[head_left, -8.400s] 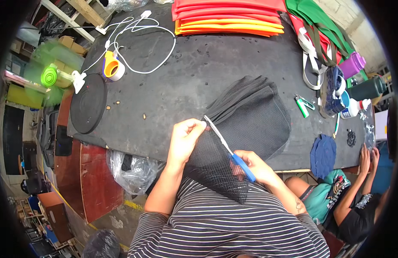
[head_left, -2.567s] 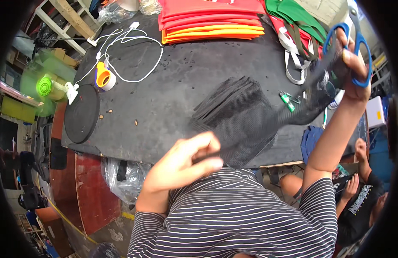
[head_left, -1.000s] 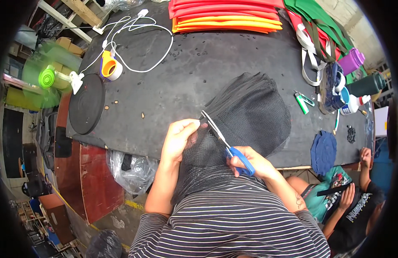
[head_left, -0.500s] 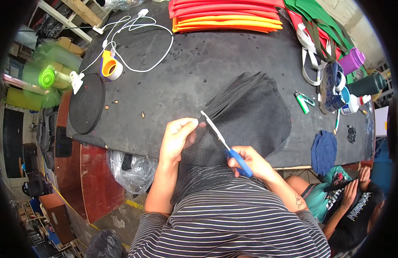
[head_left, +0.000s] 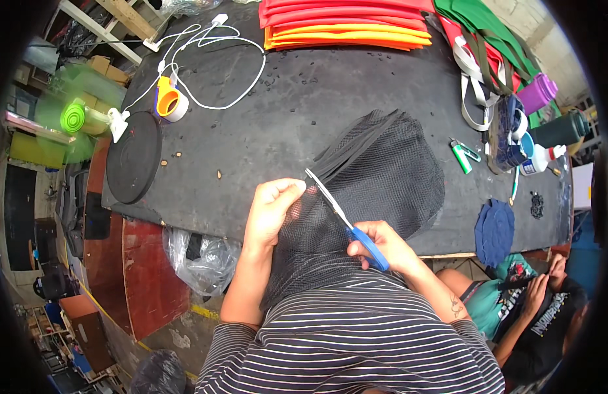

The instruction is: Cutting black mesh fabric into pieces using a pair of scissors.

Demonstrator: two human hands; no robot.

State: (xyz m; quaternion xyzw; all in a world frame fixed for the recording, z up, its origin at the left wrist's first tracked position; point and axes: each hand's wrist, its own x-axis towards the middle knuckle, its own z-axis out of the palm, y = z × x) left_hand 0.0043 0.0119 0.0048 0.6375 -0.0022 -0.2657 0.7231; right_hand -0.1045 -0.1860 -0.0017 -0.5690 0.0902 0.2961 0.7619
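Black mesh fabric [head_left: 389, 177] lies bunched over the table's near edge and hangs down against my striped shirt. My left hand [head_left: 272, 209] pinches the edge of the mesh between thumb and fingers, and some skin shows through the weave. In my right hand [head_left: 381, 246] are scissors [head_left: 331, 202] with blue handles, my thumb and fingers around the loops. Their blades point up and to the left, with the tips at the mesh edge close beside my left fingertips. The blades look nearly closed.
Red and orange folded fabric [head_left: 346, 26] is stacked at the back. A white cable [head_left: 251, 85], a tape roll [head_left: 176, 108] and a black disc [head_left: 134, 157] lie left. At right are a green lighter [head_left: 461, 159], bottles and navy fabric [head_left: 494, 231]. Another person [head_left: 533, 308] sits lower right.
Very little differs. My right hand and the scissors have shifted slightly, and the left fingers have moved a touch at the mesh edge.
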